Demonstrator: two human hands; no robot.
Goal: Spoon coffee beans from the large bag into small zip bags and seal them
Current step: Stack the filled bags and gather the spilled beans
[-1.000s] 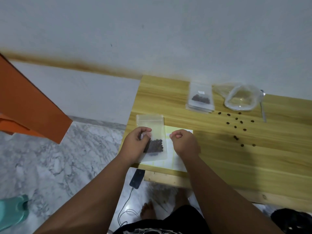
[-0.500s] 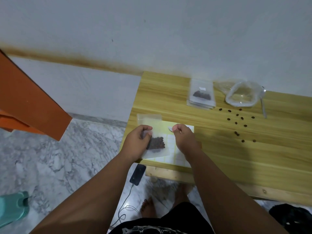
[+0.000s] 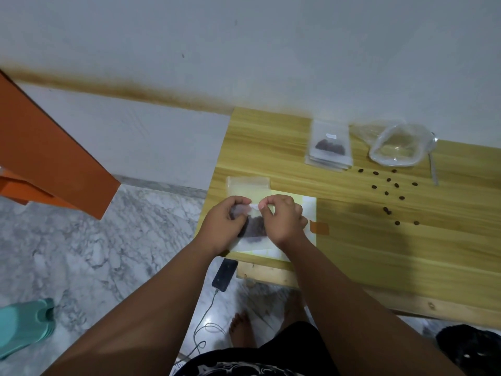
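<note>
A small clear zip bag with dark coffee beans in its lower part lies at the table's near-left corner. My left hand pinches the bag's left side. My right hand pinches a small white sticker and holds it against the bag, close to my left fingertips. The large clear bag lies open at the back right, looking almost empty. A spoon rests beside it. Several loose beans are scattered in front of it.
A yellow-white sticker sheet lies under my right hand. A stack of filled small bags sits at the back. The wooden table ends just left of my hands. On the floor are a phone with cable and a teal slipper.
My right hand has lifted a white sticker off the sheet and carried it left onto the bag. My left hand has kept its hold on the bag.
</note>
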